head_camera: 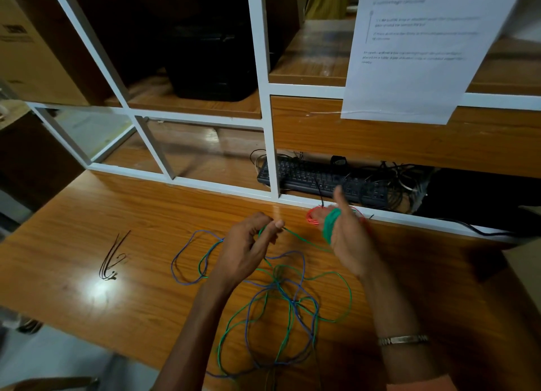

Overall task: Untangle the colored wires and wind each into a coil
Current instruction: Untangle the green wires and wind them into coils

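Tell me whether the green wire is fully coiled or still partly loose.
Partly loose. Some green wire is wound around the right hand, the left hand pinches the strand, and the rest lies in loops tangled with the blue wire.

A single wide-angle camera sits on the person's head, looking forward and steeply down onto a wooden table (87, 215). Both forearms enter from the bottom edge, with the left hand (248, 250) and right hand (348, 232) close to the lens near the centre. Farther off, the top half shows a white-framed partition (263, 97), its straight lines bowed by the lens.
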